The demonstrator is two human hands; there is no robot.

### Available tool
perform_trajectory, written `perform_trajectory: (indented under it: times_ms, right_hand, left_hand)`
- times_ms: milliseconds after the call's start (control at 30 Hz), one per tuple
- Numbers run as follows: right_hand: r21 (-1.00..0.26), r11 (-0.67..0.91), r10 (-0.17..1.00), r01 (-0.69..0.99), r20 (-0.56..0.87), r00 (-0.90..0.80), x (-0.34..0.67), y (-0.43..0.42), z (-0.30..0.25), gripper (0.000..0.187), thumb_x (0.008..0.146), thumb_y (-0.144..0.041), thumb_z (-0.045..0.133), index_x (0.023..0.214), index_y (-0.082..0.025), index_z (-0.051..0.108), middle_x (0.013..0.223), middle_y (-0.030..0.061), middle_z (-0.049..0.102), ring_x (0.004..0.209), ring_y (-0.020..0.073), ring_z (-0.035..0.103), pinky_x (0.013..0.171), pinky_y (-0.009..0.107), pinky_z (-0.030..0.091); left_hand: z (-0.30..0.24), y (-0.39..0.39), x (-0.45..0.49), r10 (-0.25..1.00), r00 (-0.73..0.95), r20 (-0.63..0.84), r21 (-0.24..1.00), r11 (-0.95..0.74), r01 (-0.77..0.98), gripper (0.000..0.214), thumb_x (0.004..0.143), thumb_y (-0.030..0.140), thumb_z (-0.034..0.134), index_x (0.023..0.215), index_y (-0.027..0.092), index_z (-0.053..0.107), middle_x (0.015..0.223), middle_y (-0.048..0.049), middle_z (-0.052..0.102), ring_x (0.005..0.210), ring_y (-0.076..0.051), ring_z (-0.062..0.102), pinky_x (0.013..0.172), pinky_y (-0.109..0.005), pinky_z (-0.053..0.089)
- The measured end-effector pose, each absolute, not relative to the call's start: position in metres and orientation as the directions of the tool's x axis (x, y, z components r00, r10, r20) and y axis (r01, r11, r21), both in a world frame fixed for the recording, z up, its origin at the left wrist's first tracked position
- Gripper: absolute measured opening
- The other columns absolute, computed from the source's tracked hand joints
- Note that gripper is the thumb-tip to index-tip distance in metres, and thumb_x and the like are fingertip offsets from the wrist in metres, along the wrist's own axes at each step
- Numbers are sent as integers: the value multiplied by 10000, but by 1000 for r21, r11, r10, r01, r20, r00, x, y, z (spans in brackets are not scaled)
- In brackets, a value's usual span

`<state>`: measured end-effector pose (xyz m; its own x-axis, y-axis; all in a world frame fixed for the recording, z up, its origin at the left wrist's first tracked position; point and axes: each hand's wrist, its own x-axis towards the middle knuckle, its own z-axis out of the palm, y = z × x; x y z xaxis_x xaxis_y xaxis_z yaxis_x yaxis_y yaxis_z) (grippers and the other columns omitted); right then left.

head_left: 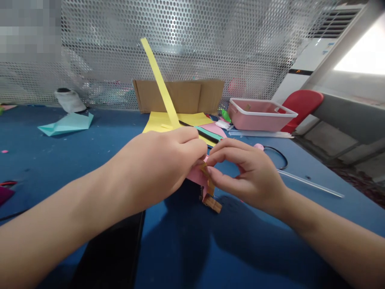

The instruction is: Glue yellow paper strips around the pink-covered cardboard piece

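My left hand (168, 160) is closed around a long yellow paper strip (159, 80), whose free end slants up and away. Beneath its fingers hangs a piece of pink paper (196, 176). Thumb and index finger of my right hand (249, 172) pinch the yellow paper just beside the left fingers; the exact contact is partly hidden. Below the hands a small wooden piece (213, 204), perhaps a clothespin, shows at the bottom of the pink paper. Whether it is clipped on, I cannot tell.
Behind the hands lie yellow sheets (156, 120) and dark-handled scissors or a similar tool (207, 133). A cardboard piece (180, 96) stands against the perforated metal panel. Right are a pink basket (258, 118) and clear sticks (313, 184). Folded turquoise paper (67, 124) lies left.
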<state>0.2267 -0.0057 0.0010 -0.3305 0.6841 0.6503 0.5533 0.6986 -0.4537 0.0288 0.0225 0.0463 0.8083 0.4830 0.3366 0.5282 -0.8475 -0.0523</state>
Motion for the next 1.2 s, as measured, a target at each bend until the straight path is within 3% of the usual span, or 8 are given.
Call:
perform_trajectory:
  times_ms: [200,467,767,1067,1200]
  right_hand:
    - [-455,696,692,556,631,-350,229,-9,1,75,802,-128,601,766,-193,606,808,21,635,735,110,600,680,250,502]
    - [-426,714,666,556,659,-350,228,-10,0,67,822,-154,587,776,-194,613,797,23,638,730,119,609,670,263,511]
    - [-421,716,657,557,676,-333,227,-12,-2,58,825,-171,588,780,-198,611,797,22,637,728,124,619,649,257,518]
    - [-414,720,649,558,687,-328,225,-12,-3,60,813,-144,606,781,-194,618,788,18,633,715,115,616,637,240,510]
    - [-428,712,660,557,680,-320,226,-12,-4,64,818,-155,602,784,-206,616,794,16,634,723,123,618,637,254,515]
  left_hand:
    - [54,17,28,528,786,321,1,-830,557,209,884,166,452,979,228,627,932,-27,673,755,-189,631,628,-296,452]
    - [51,15,31,545,772,325,8,-818,575,164,873,186,442,842,208,601,832,-37,654,691,-190,609,576,-302,434]
    - [55,10,31,590,770,245,-2,-793,609,170,853,173,489,861,223,651,802,-26,626,644,-181,574,555,-298,399]
    - [49,6,33,569,756,323,-24,-794,607,184,857,186,444,715,199,560,692,-28,566,571,-176,521,496,-303,323]
    - [53,5,33,596,749,290,1,-783,622,165,857,195,475,741,203,591,717,-21,585,587,-167,534,512,-297,349]
